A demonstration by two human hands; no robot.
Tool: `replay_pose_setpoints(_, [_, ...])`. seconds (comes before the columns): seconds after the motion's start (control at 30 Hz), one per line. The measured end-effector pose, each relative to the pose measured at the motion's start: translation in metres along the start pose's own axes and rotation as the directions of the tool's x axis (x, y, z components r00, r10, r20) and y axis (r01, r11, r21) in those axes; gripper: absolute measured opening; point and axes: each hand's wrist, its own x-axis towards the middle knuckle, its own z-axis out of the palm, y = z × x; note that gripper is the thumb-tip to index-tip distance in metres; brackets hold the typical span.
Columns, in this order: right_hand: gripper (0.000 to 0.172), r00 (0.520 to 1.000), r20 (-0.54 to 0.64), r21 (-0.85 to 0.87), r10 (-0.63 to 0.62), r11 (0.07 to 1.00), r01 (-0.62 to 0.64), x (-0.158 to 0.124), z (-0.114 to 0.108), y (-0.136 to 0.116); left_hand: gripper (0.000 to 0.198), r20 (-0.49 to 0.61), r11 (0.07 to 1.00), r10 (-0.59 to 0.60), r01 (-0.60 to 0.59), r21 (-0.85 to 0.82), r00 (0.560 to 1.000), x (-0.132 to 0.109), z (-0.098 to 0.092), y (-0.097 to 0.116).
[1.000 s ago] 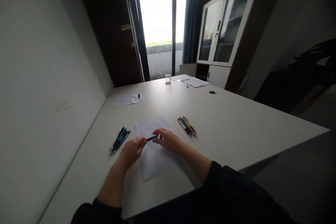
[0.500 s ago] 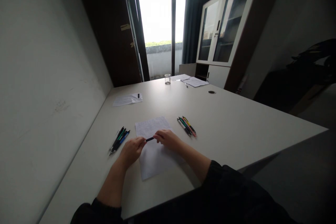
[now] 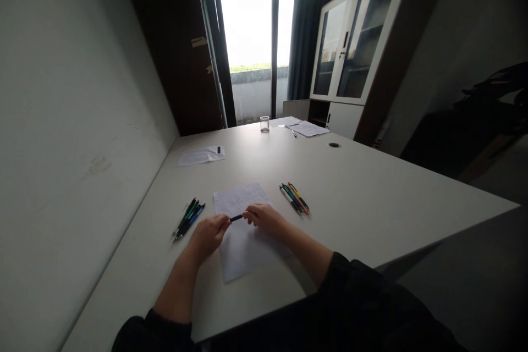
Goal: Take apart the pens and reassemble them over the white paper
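Observation:
A dark pen (image 3: pixel 236 218) is held level between my two hands, above a sheet of paper (image 3: pixel 239 256) with handwriting on its upper part. My left hand (image 3: pixel 211 232) pinches the pen's left end. The other end is in the closed fingers of my right hand (image 3: pixel 264 218). Several pens (image 3: pixel 188 220), black, green and blue, lie in a bunch to the left of the paper. To its right is a second group of pens (image 3: pixel 294 198) in white, green, red and yellow.
On the white table (image 3: pixel 371 203) a paper with a small dark item (image 3: pixel 202 155) lies at the back left. A clear glass (image 3: pixel 264 124) and more papers (image 3: pixel 309 128) are at the far edge. A wall (image 3: pixel 82 148) borders the left side.

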Motion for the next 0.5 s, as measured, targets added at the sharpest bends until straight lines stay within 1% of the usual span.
replay_pose_setpoints(0.1, [0.005,0.999,-0.035,0.027,0.011,1.0,-0.01,-0.0002,0.0012,0.0008,0.017,-0.004,1.0,-0.003,0.003,-0.002,1.0,0.0002,0.0011,-0.0014])
replay_pose_setpoints(0.2, [0.02,0.998,-0.056,0.048,0.011,0.999,-0.009,-0.0009,0.0016,0.0016,0.017,0.002,1.0,-0.008,0.008,-0.004,1.0,0.0005,0.0019,-0.0023])
replay_pose_setpoints(0.23, [0.021,0.998,-0.056,0.053,0.014,0.999,-0.011,-0.0009,0.0014,0.002,0.017,0.005,1.0,-0.007,0.007,-0.004,1.0,0.0006,0.0019,-0.0022])
replay_pose_setpoints(0.33, [0.014,1.0,-0.023,0.07,0.017,0.997,-0.015,-0.0004,0.0006,0.0032,0.018,0.007,1.0,-0.003,0.003,0.002,1.0,0.0006,0.001,-0.001])
replay_pose_setpoints(0.4, [0.022,1.0,0.007,0.096,0.014,0.995,-0.014,0.0001,0.0004,0.0042,0.018,0.007,1.0,0.0,0.0,0.006,1.0,0.0003,0.0004,0.0])
replay_pose_setpoints(0.43, [0.021,1.0,0.009,0.108,0.015,0.994,-0.015,0.0002,0.0005,0.0045,0.018,0.008,1.0,0.0,0.0,0.008,1.0,0.0002,0.0002,0.0004])
replay_pose_setpoints(0.5, [0.011,0.999,-0.022,0.122,0.023,0.992,-0.02,0.0001,0.001,0.0046,0.018,0.005,1.0,-0.002,0.002,0.011,1.0,-0.0002,-0.0001,0.0011])
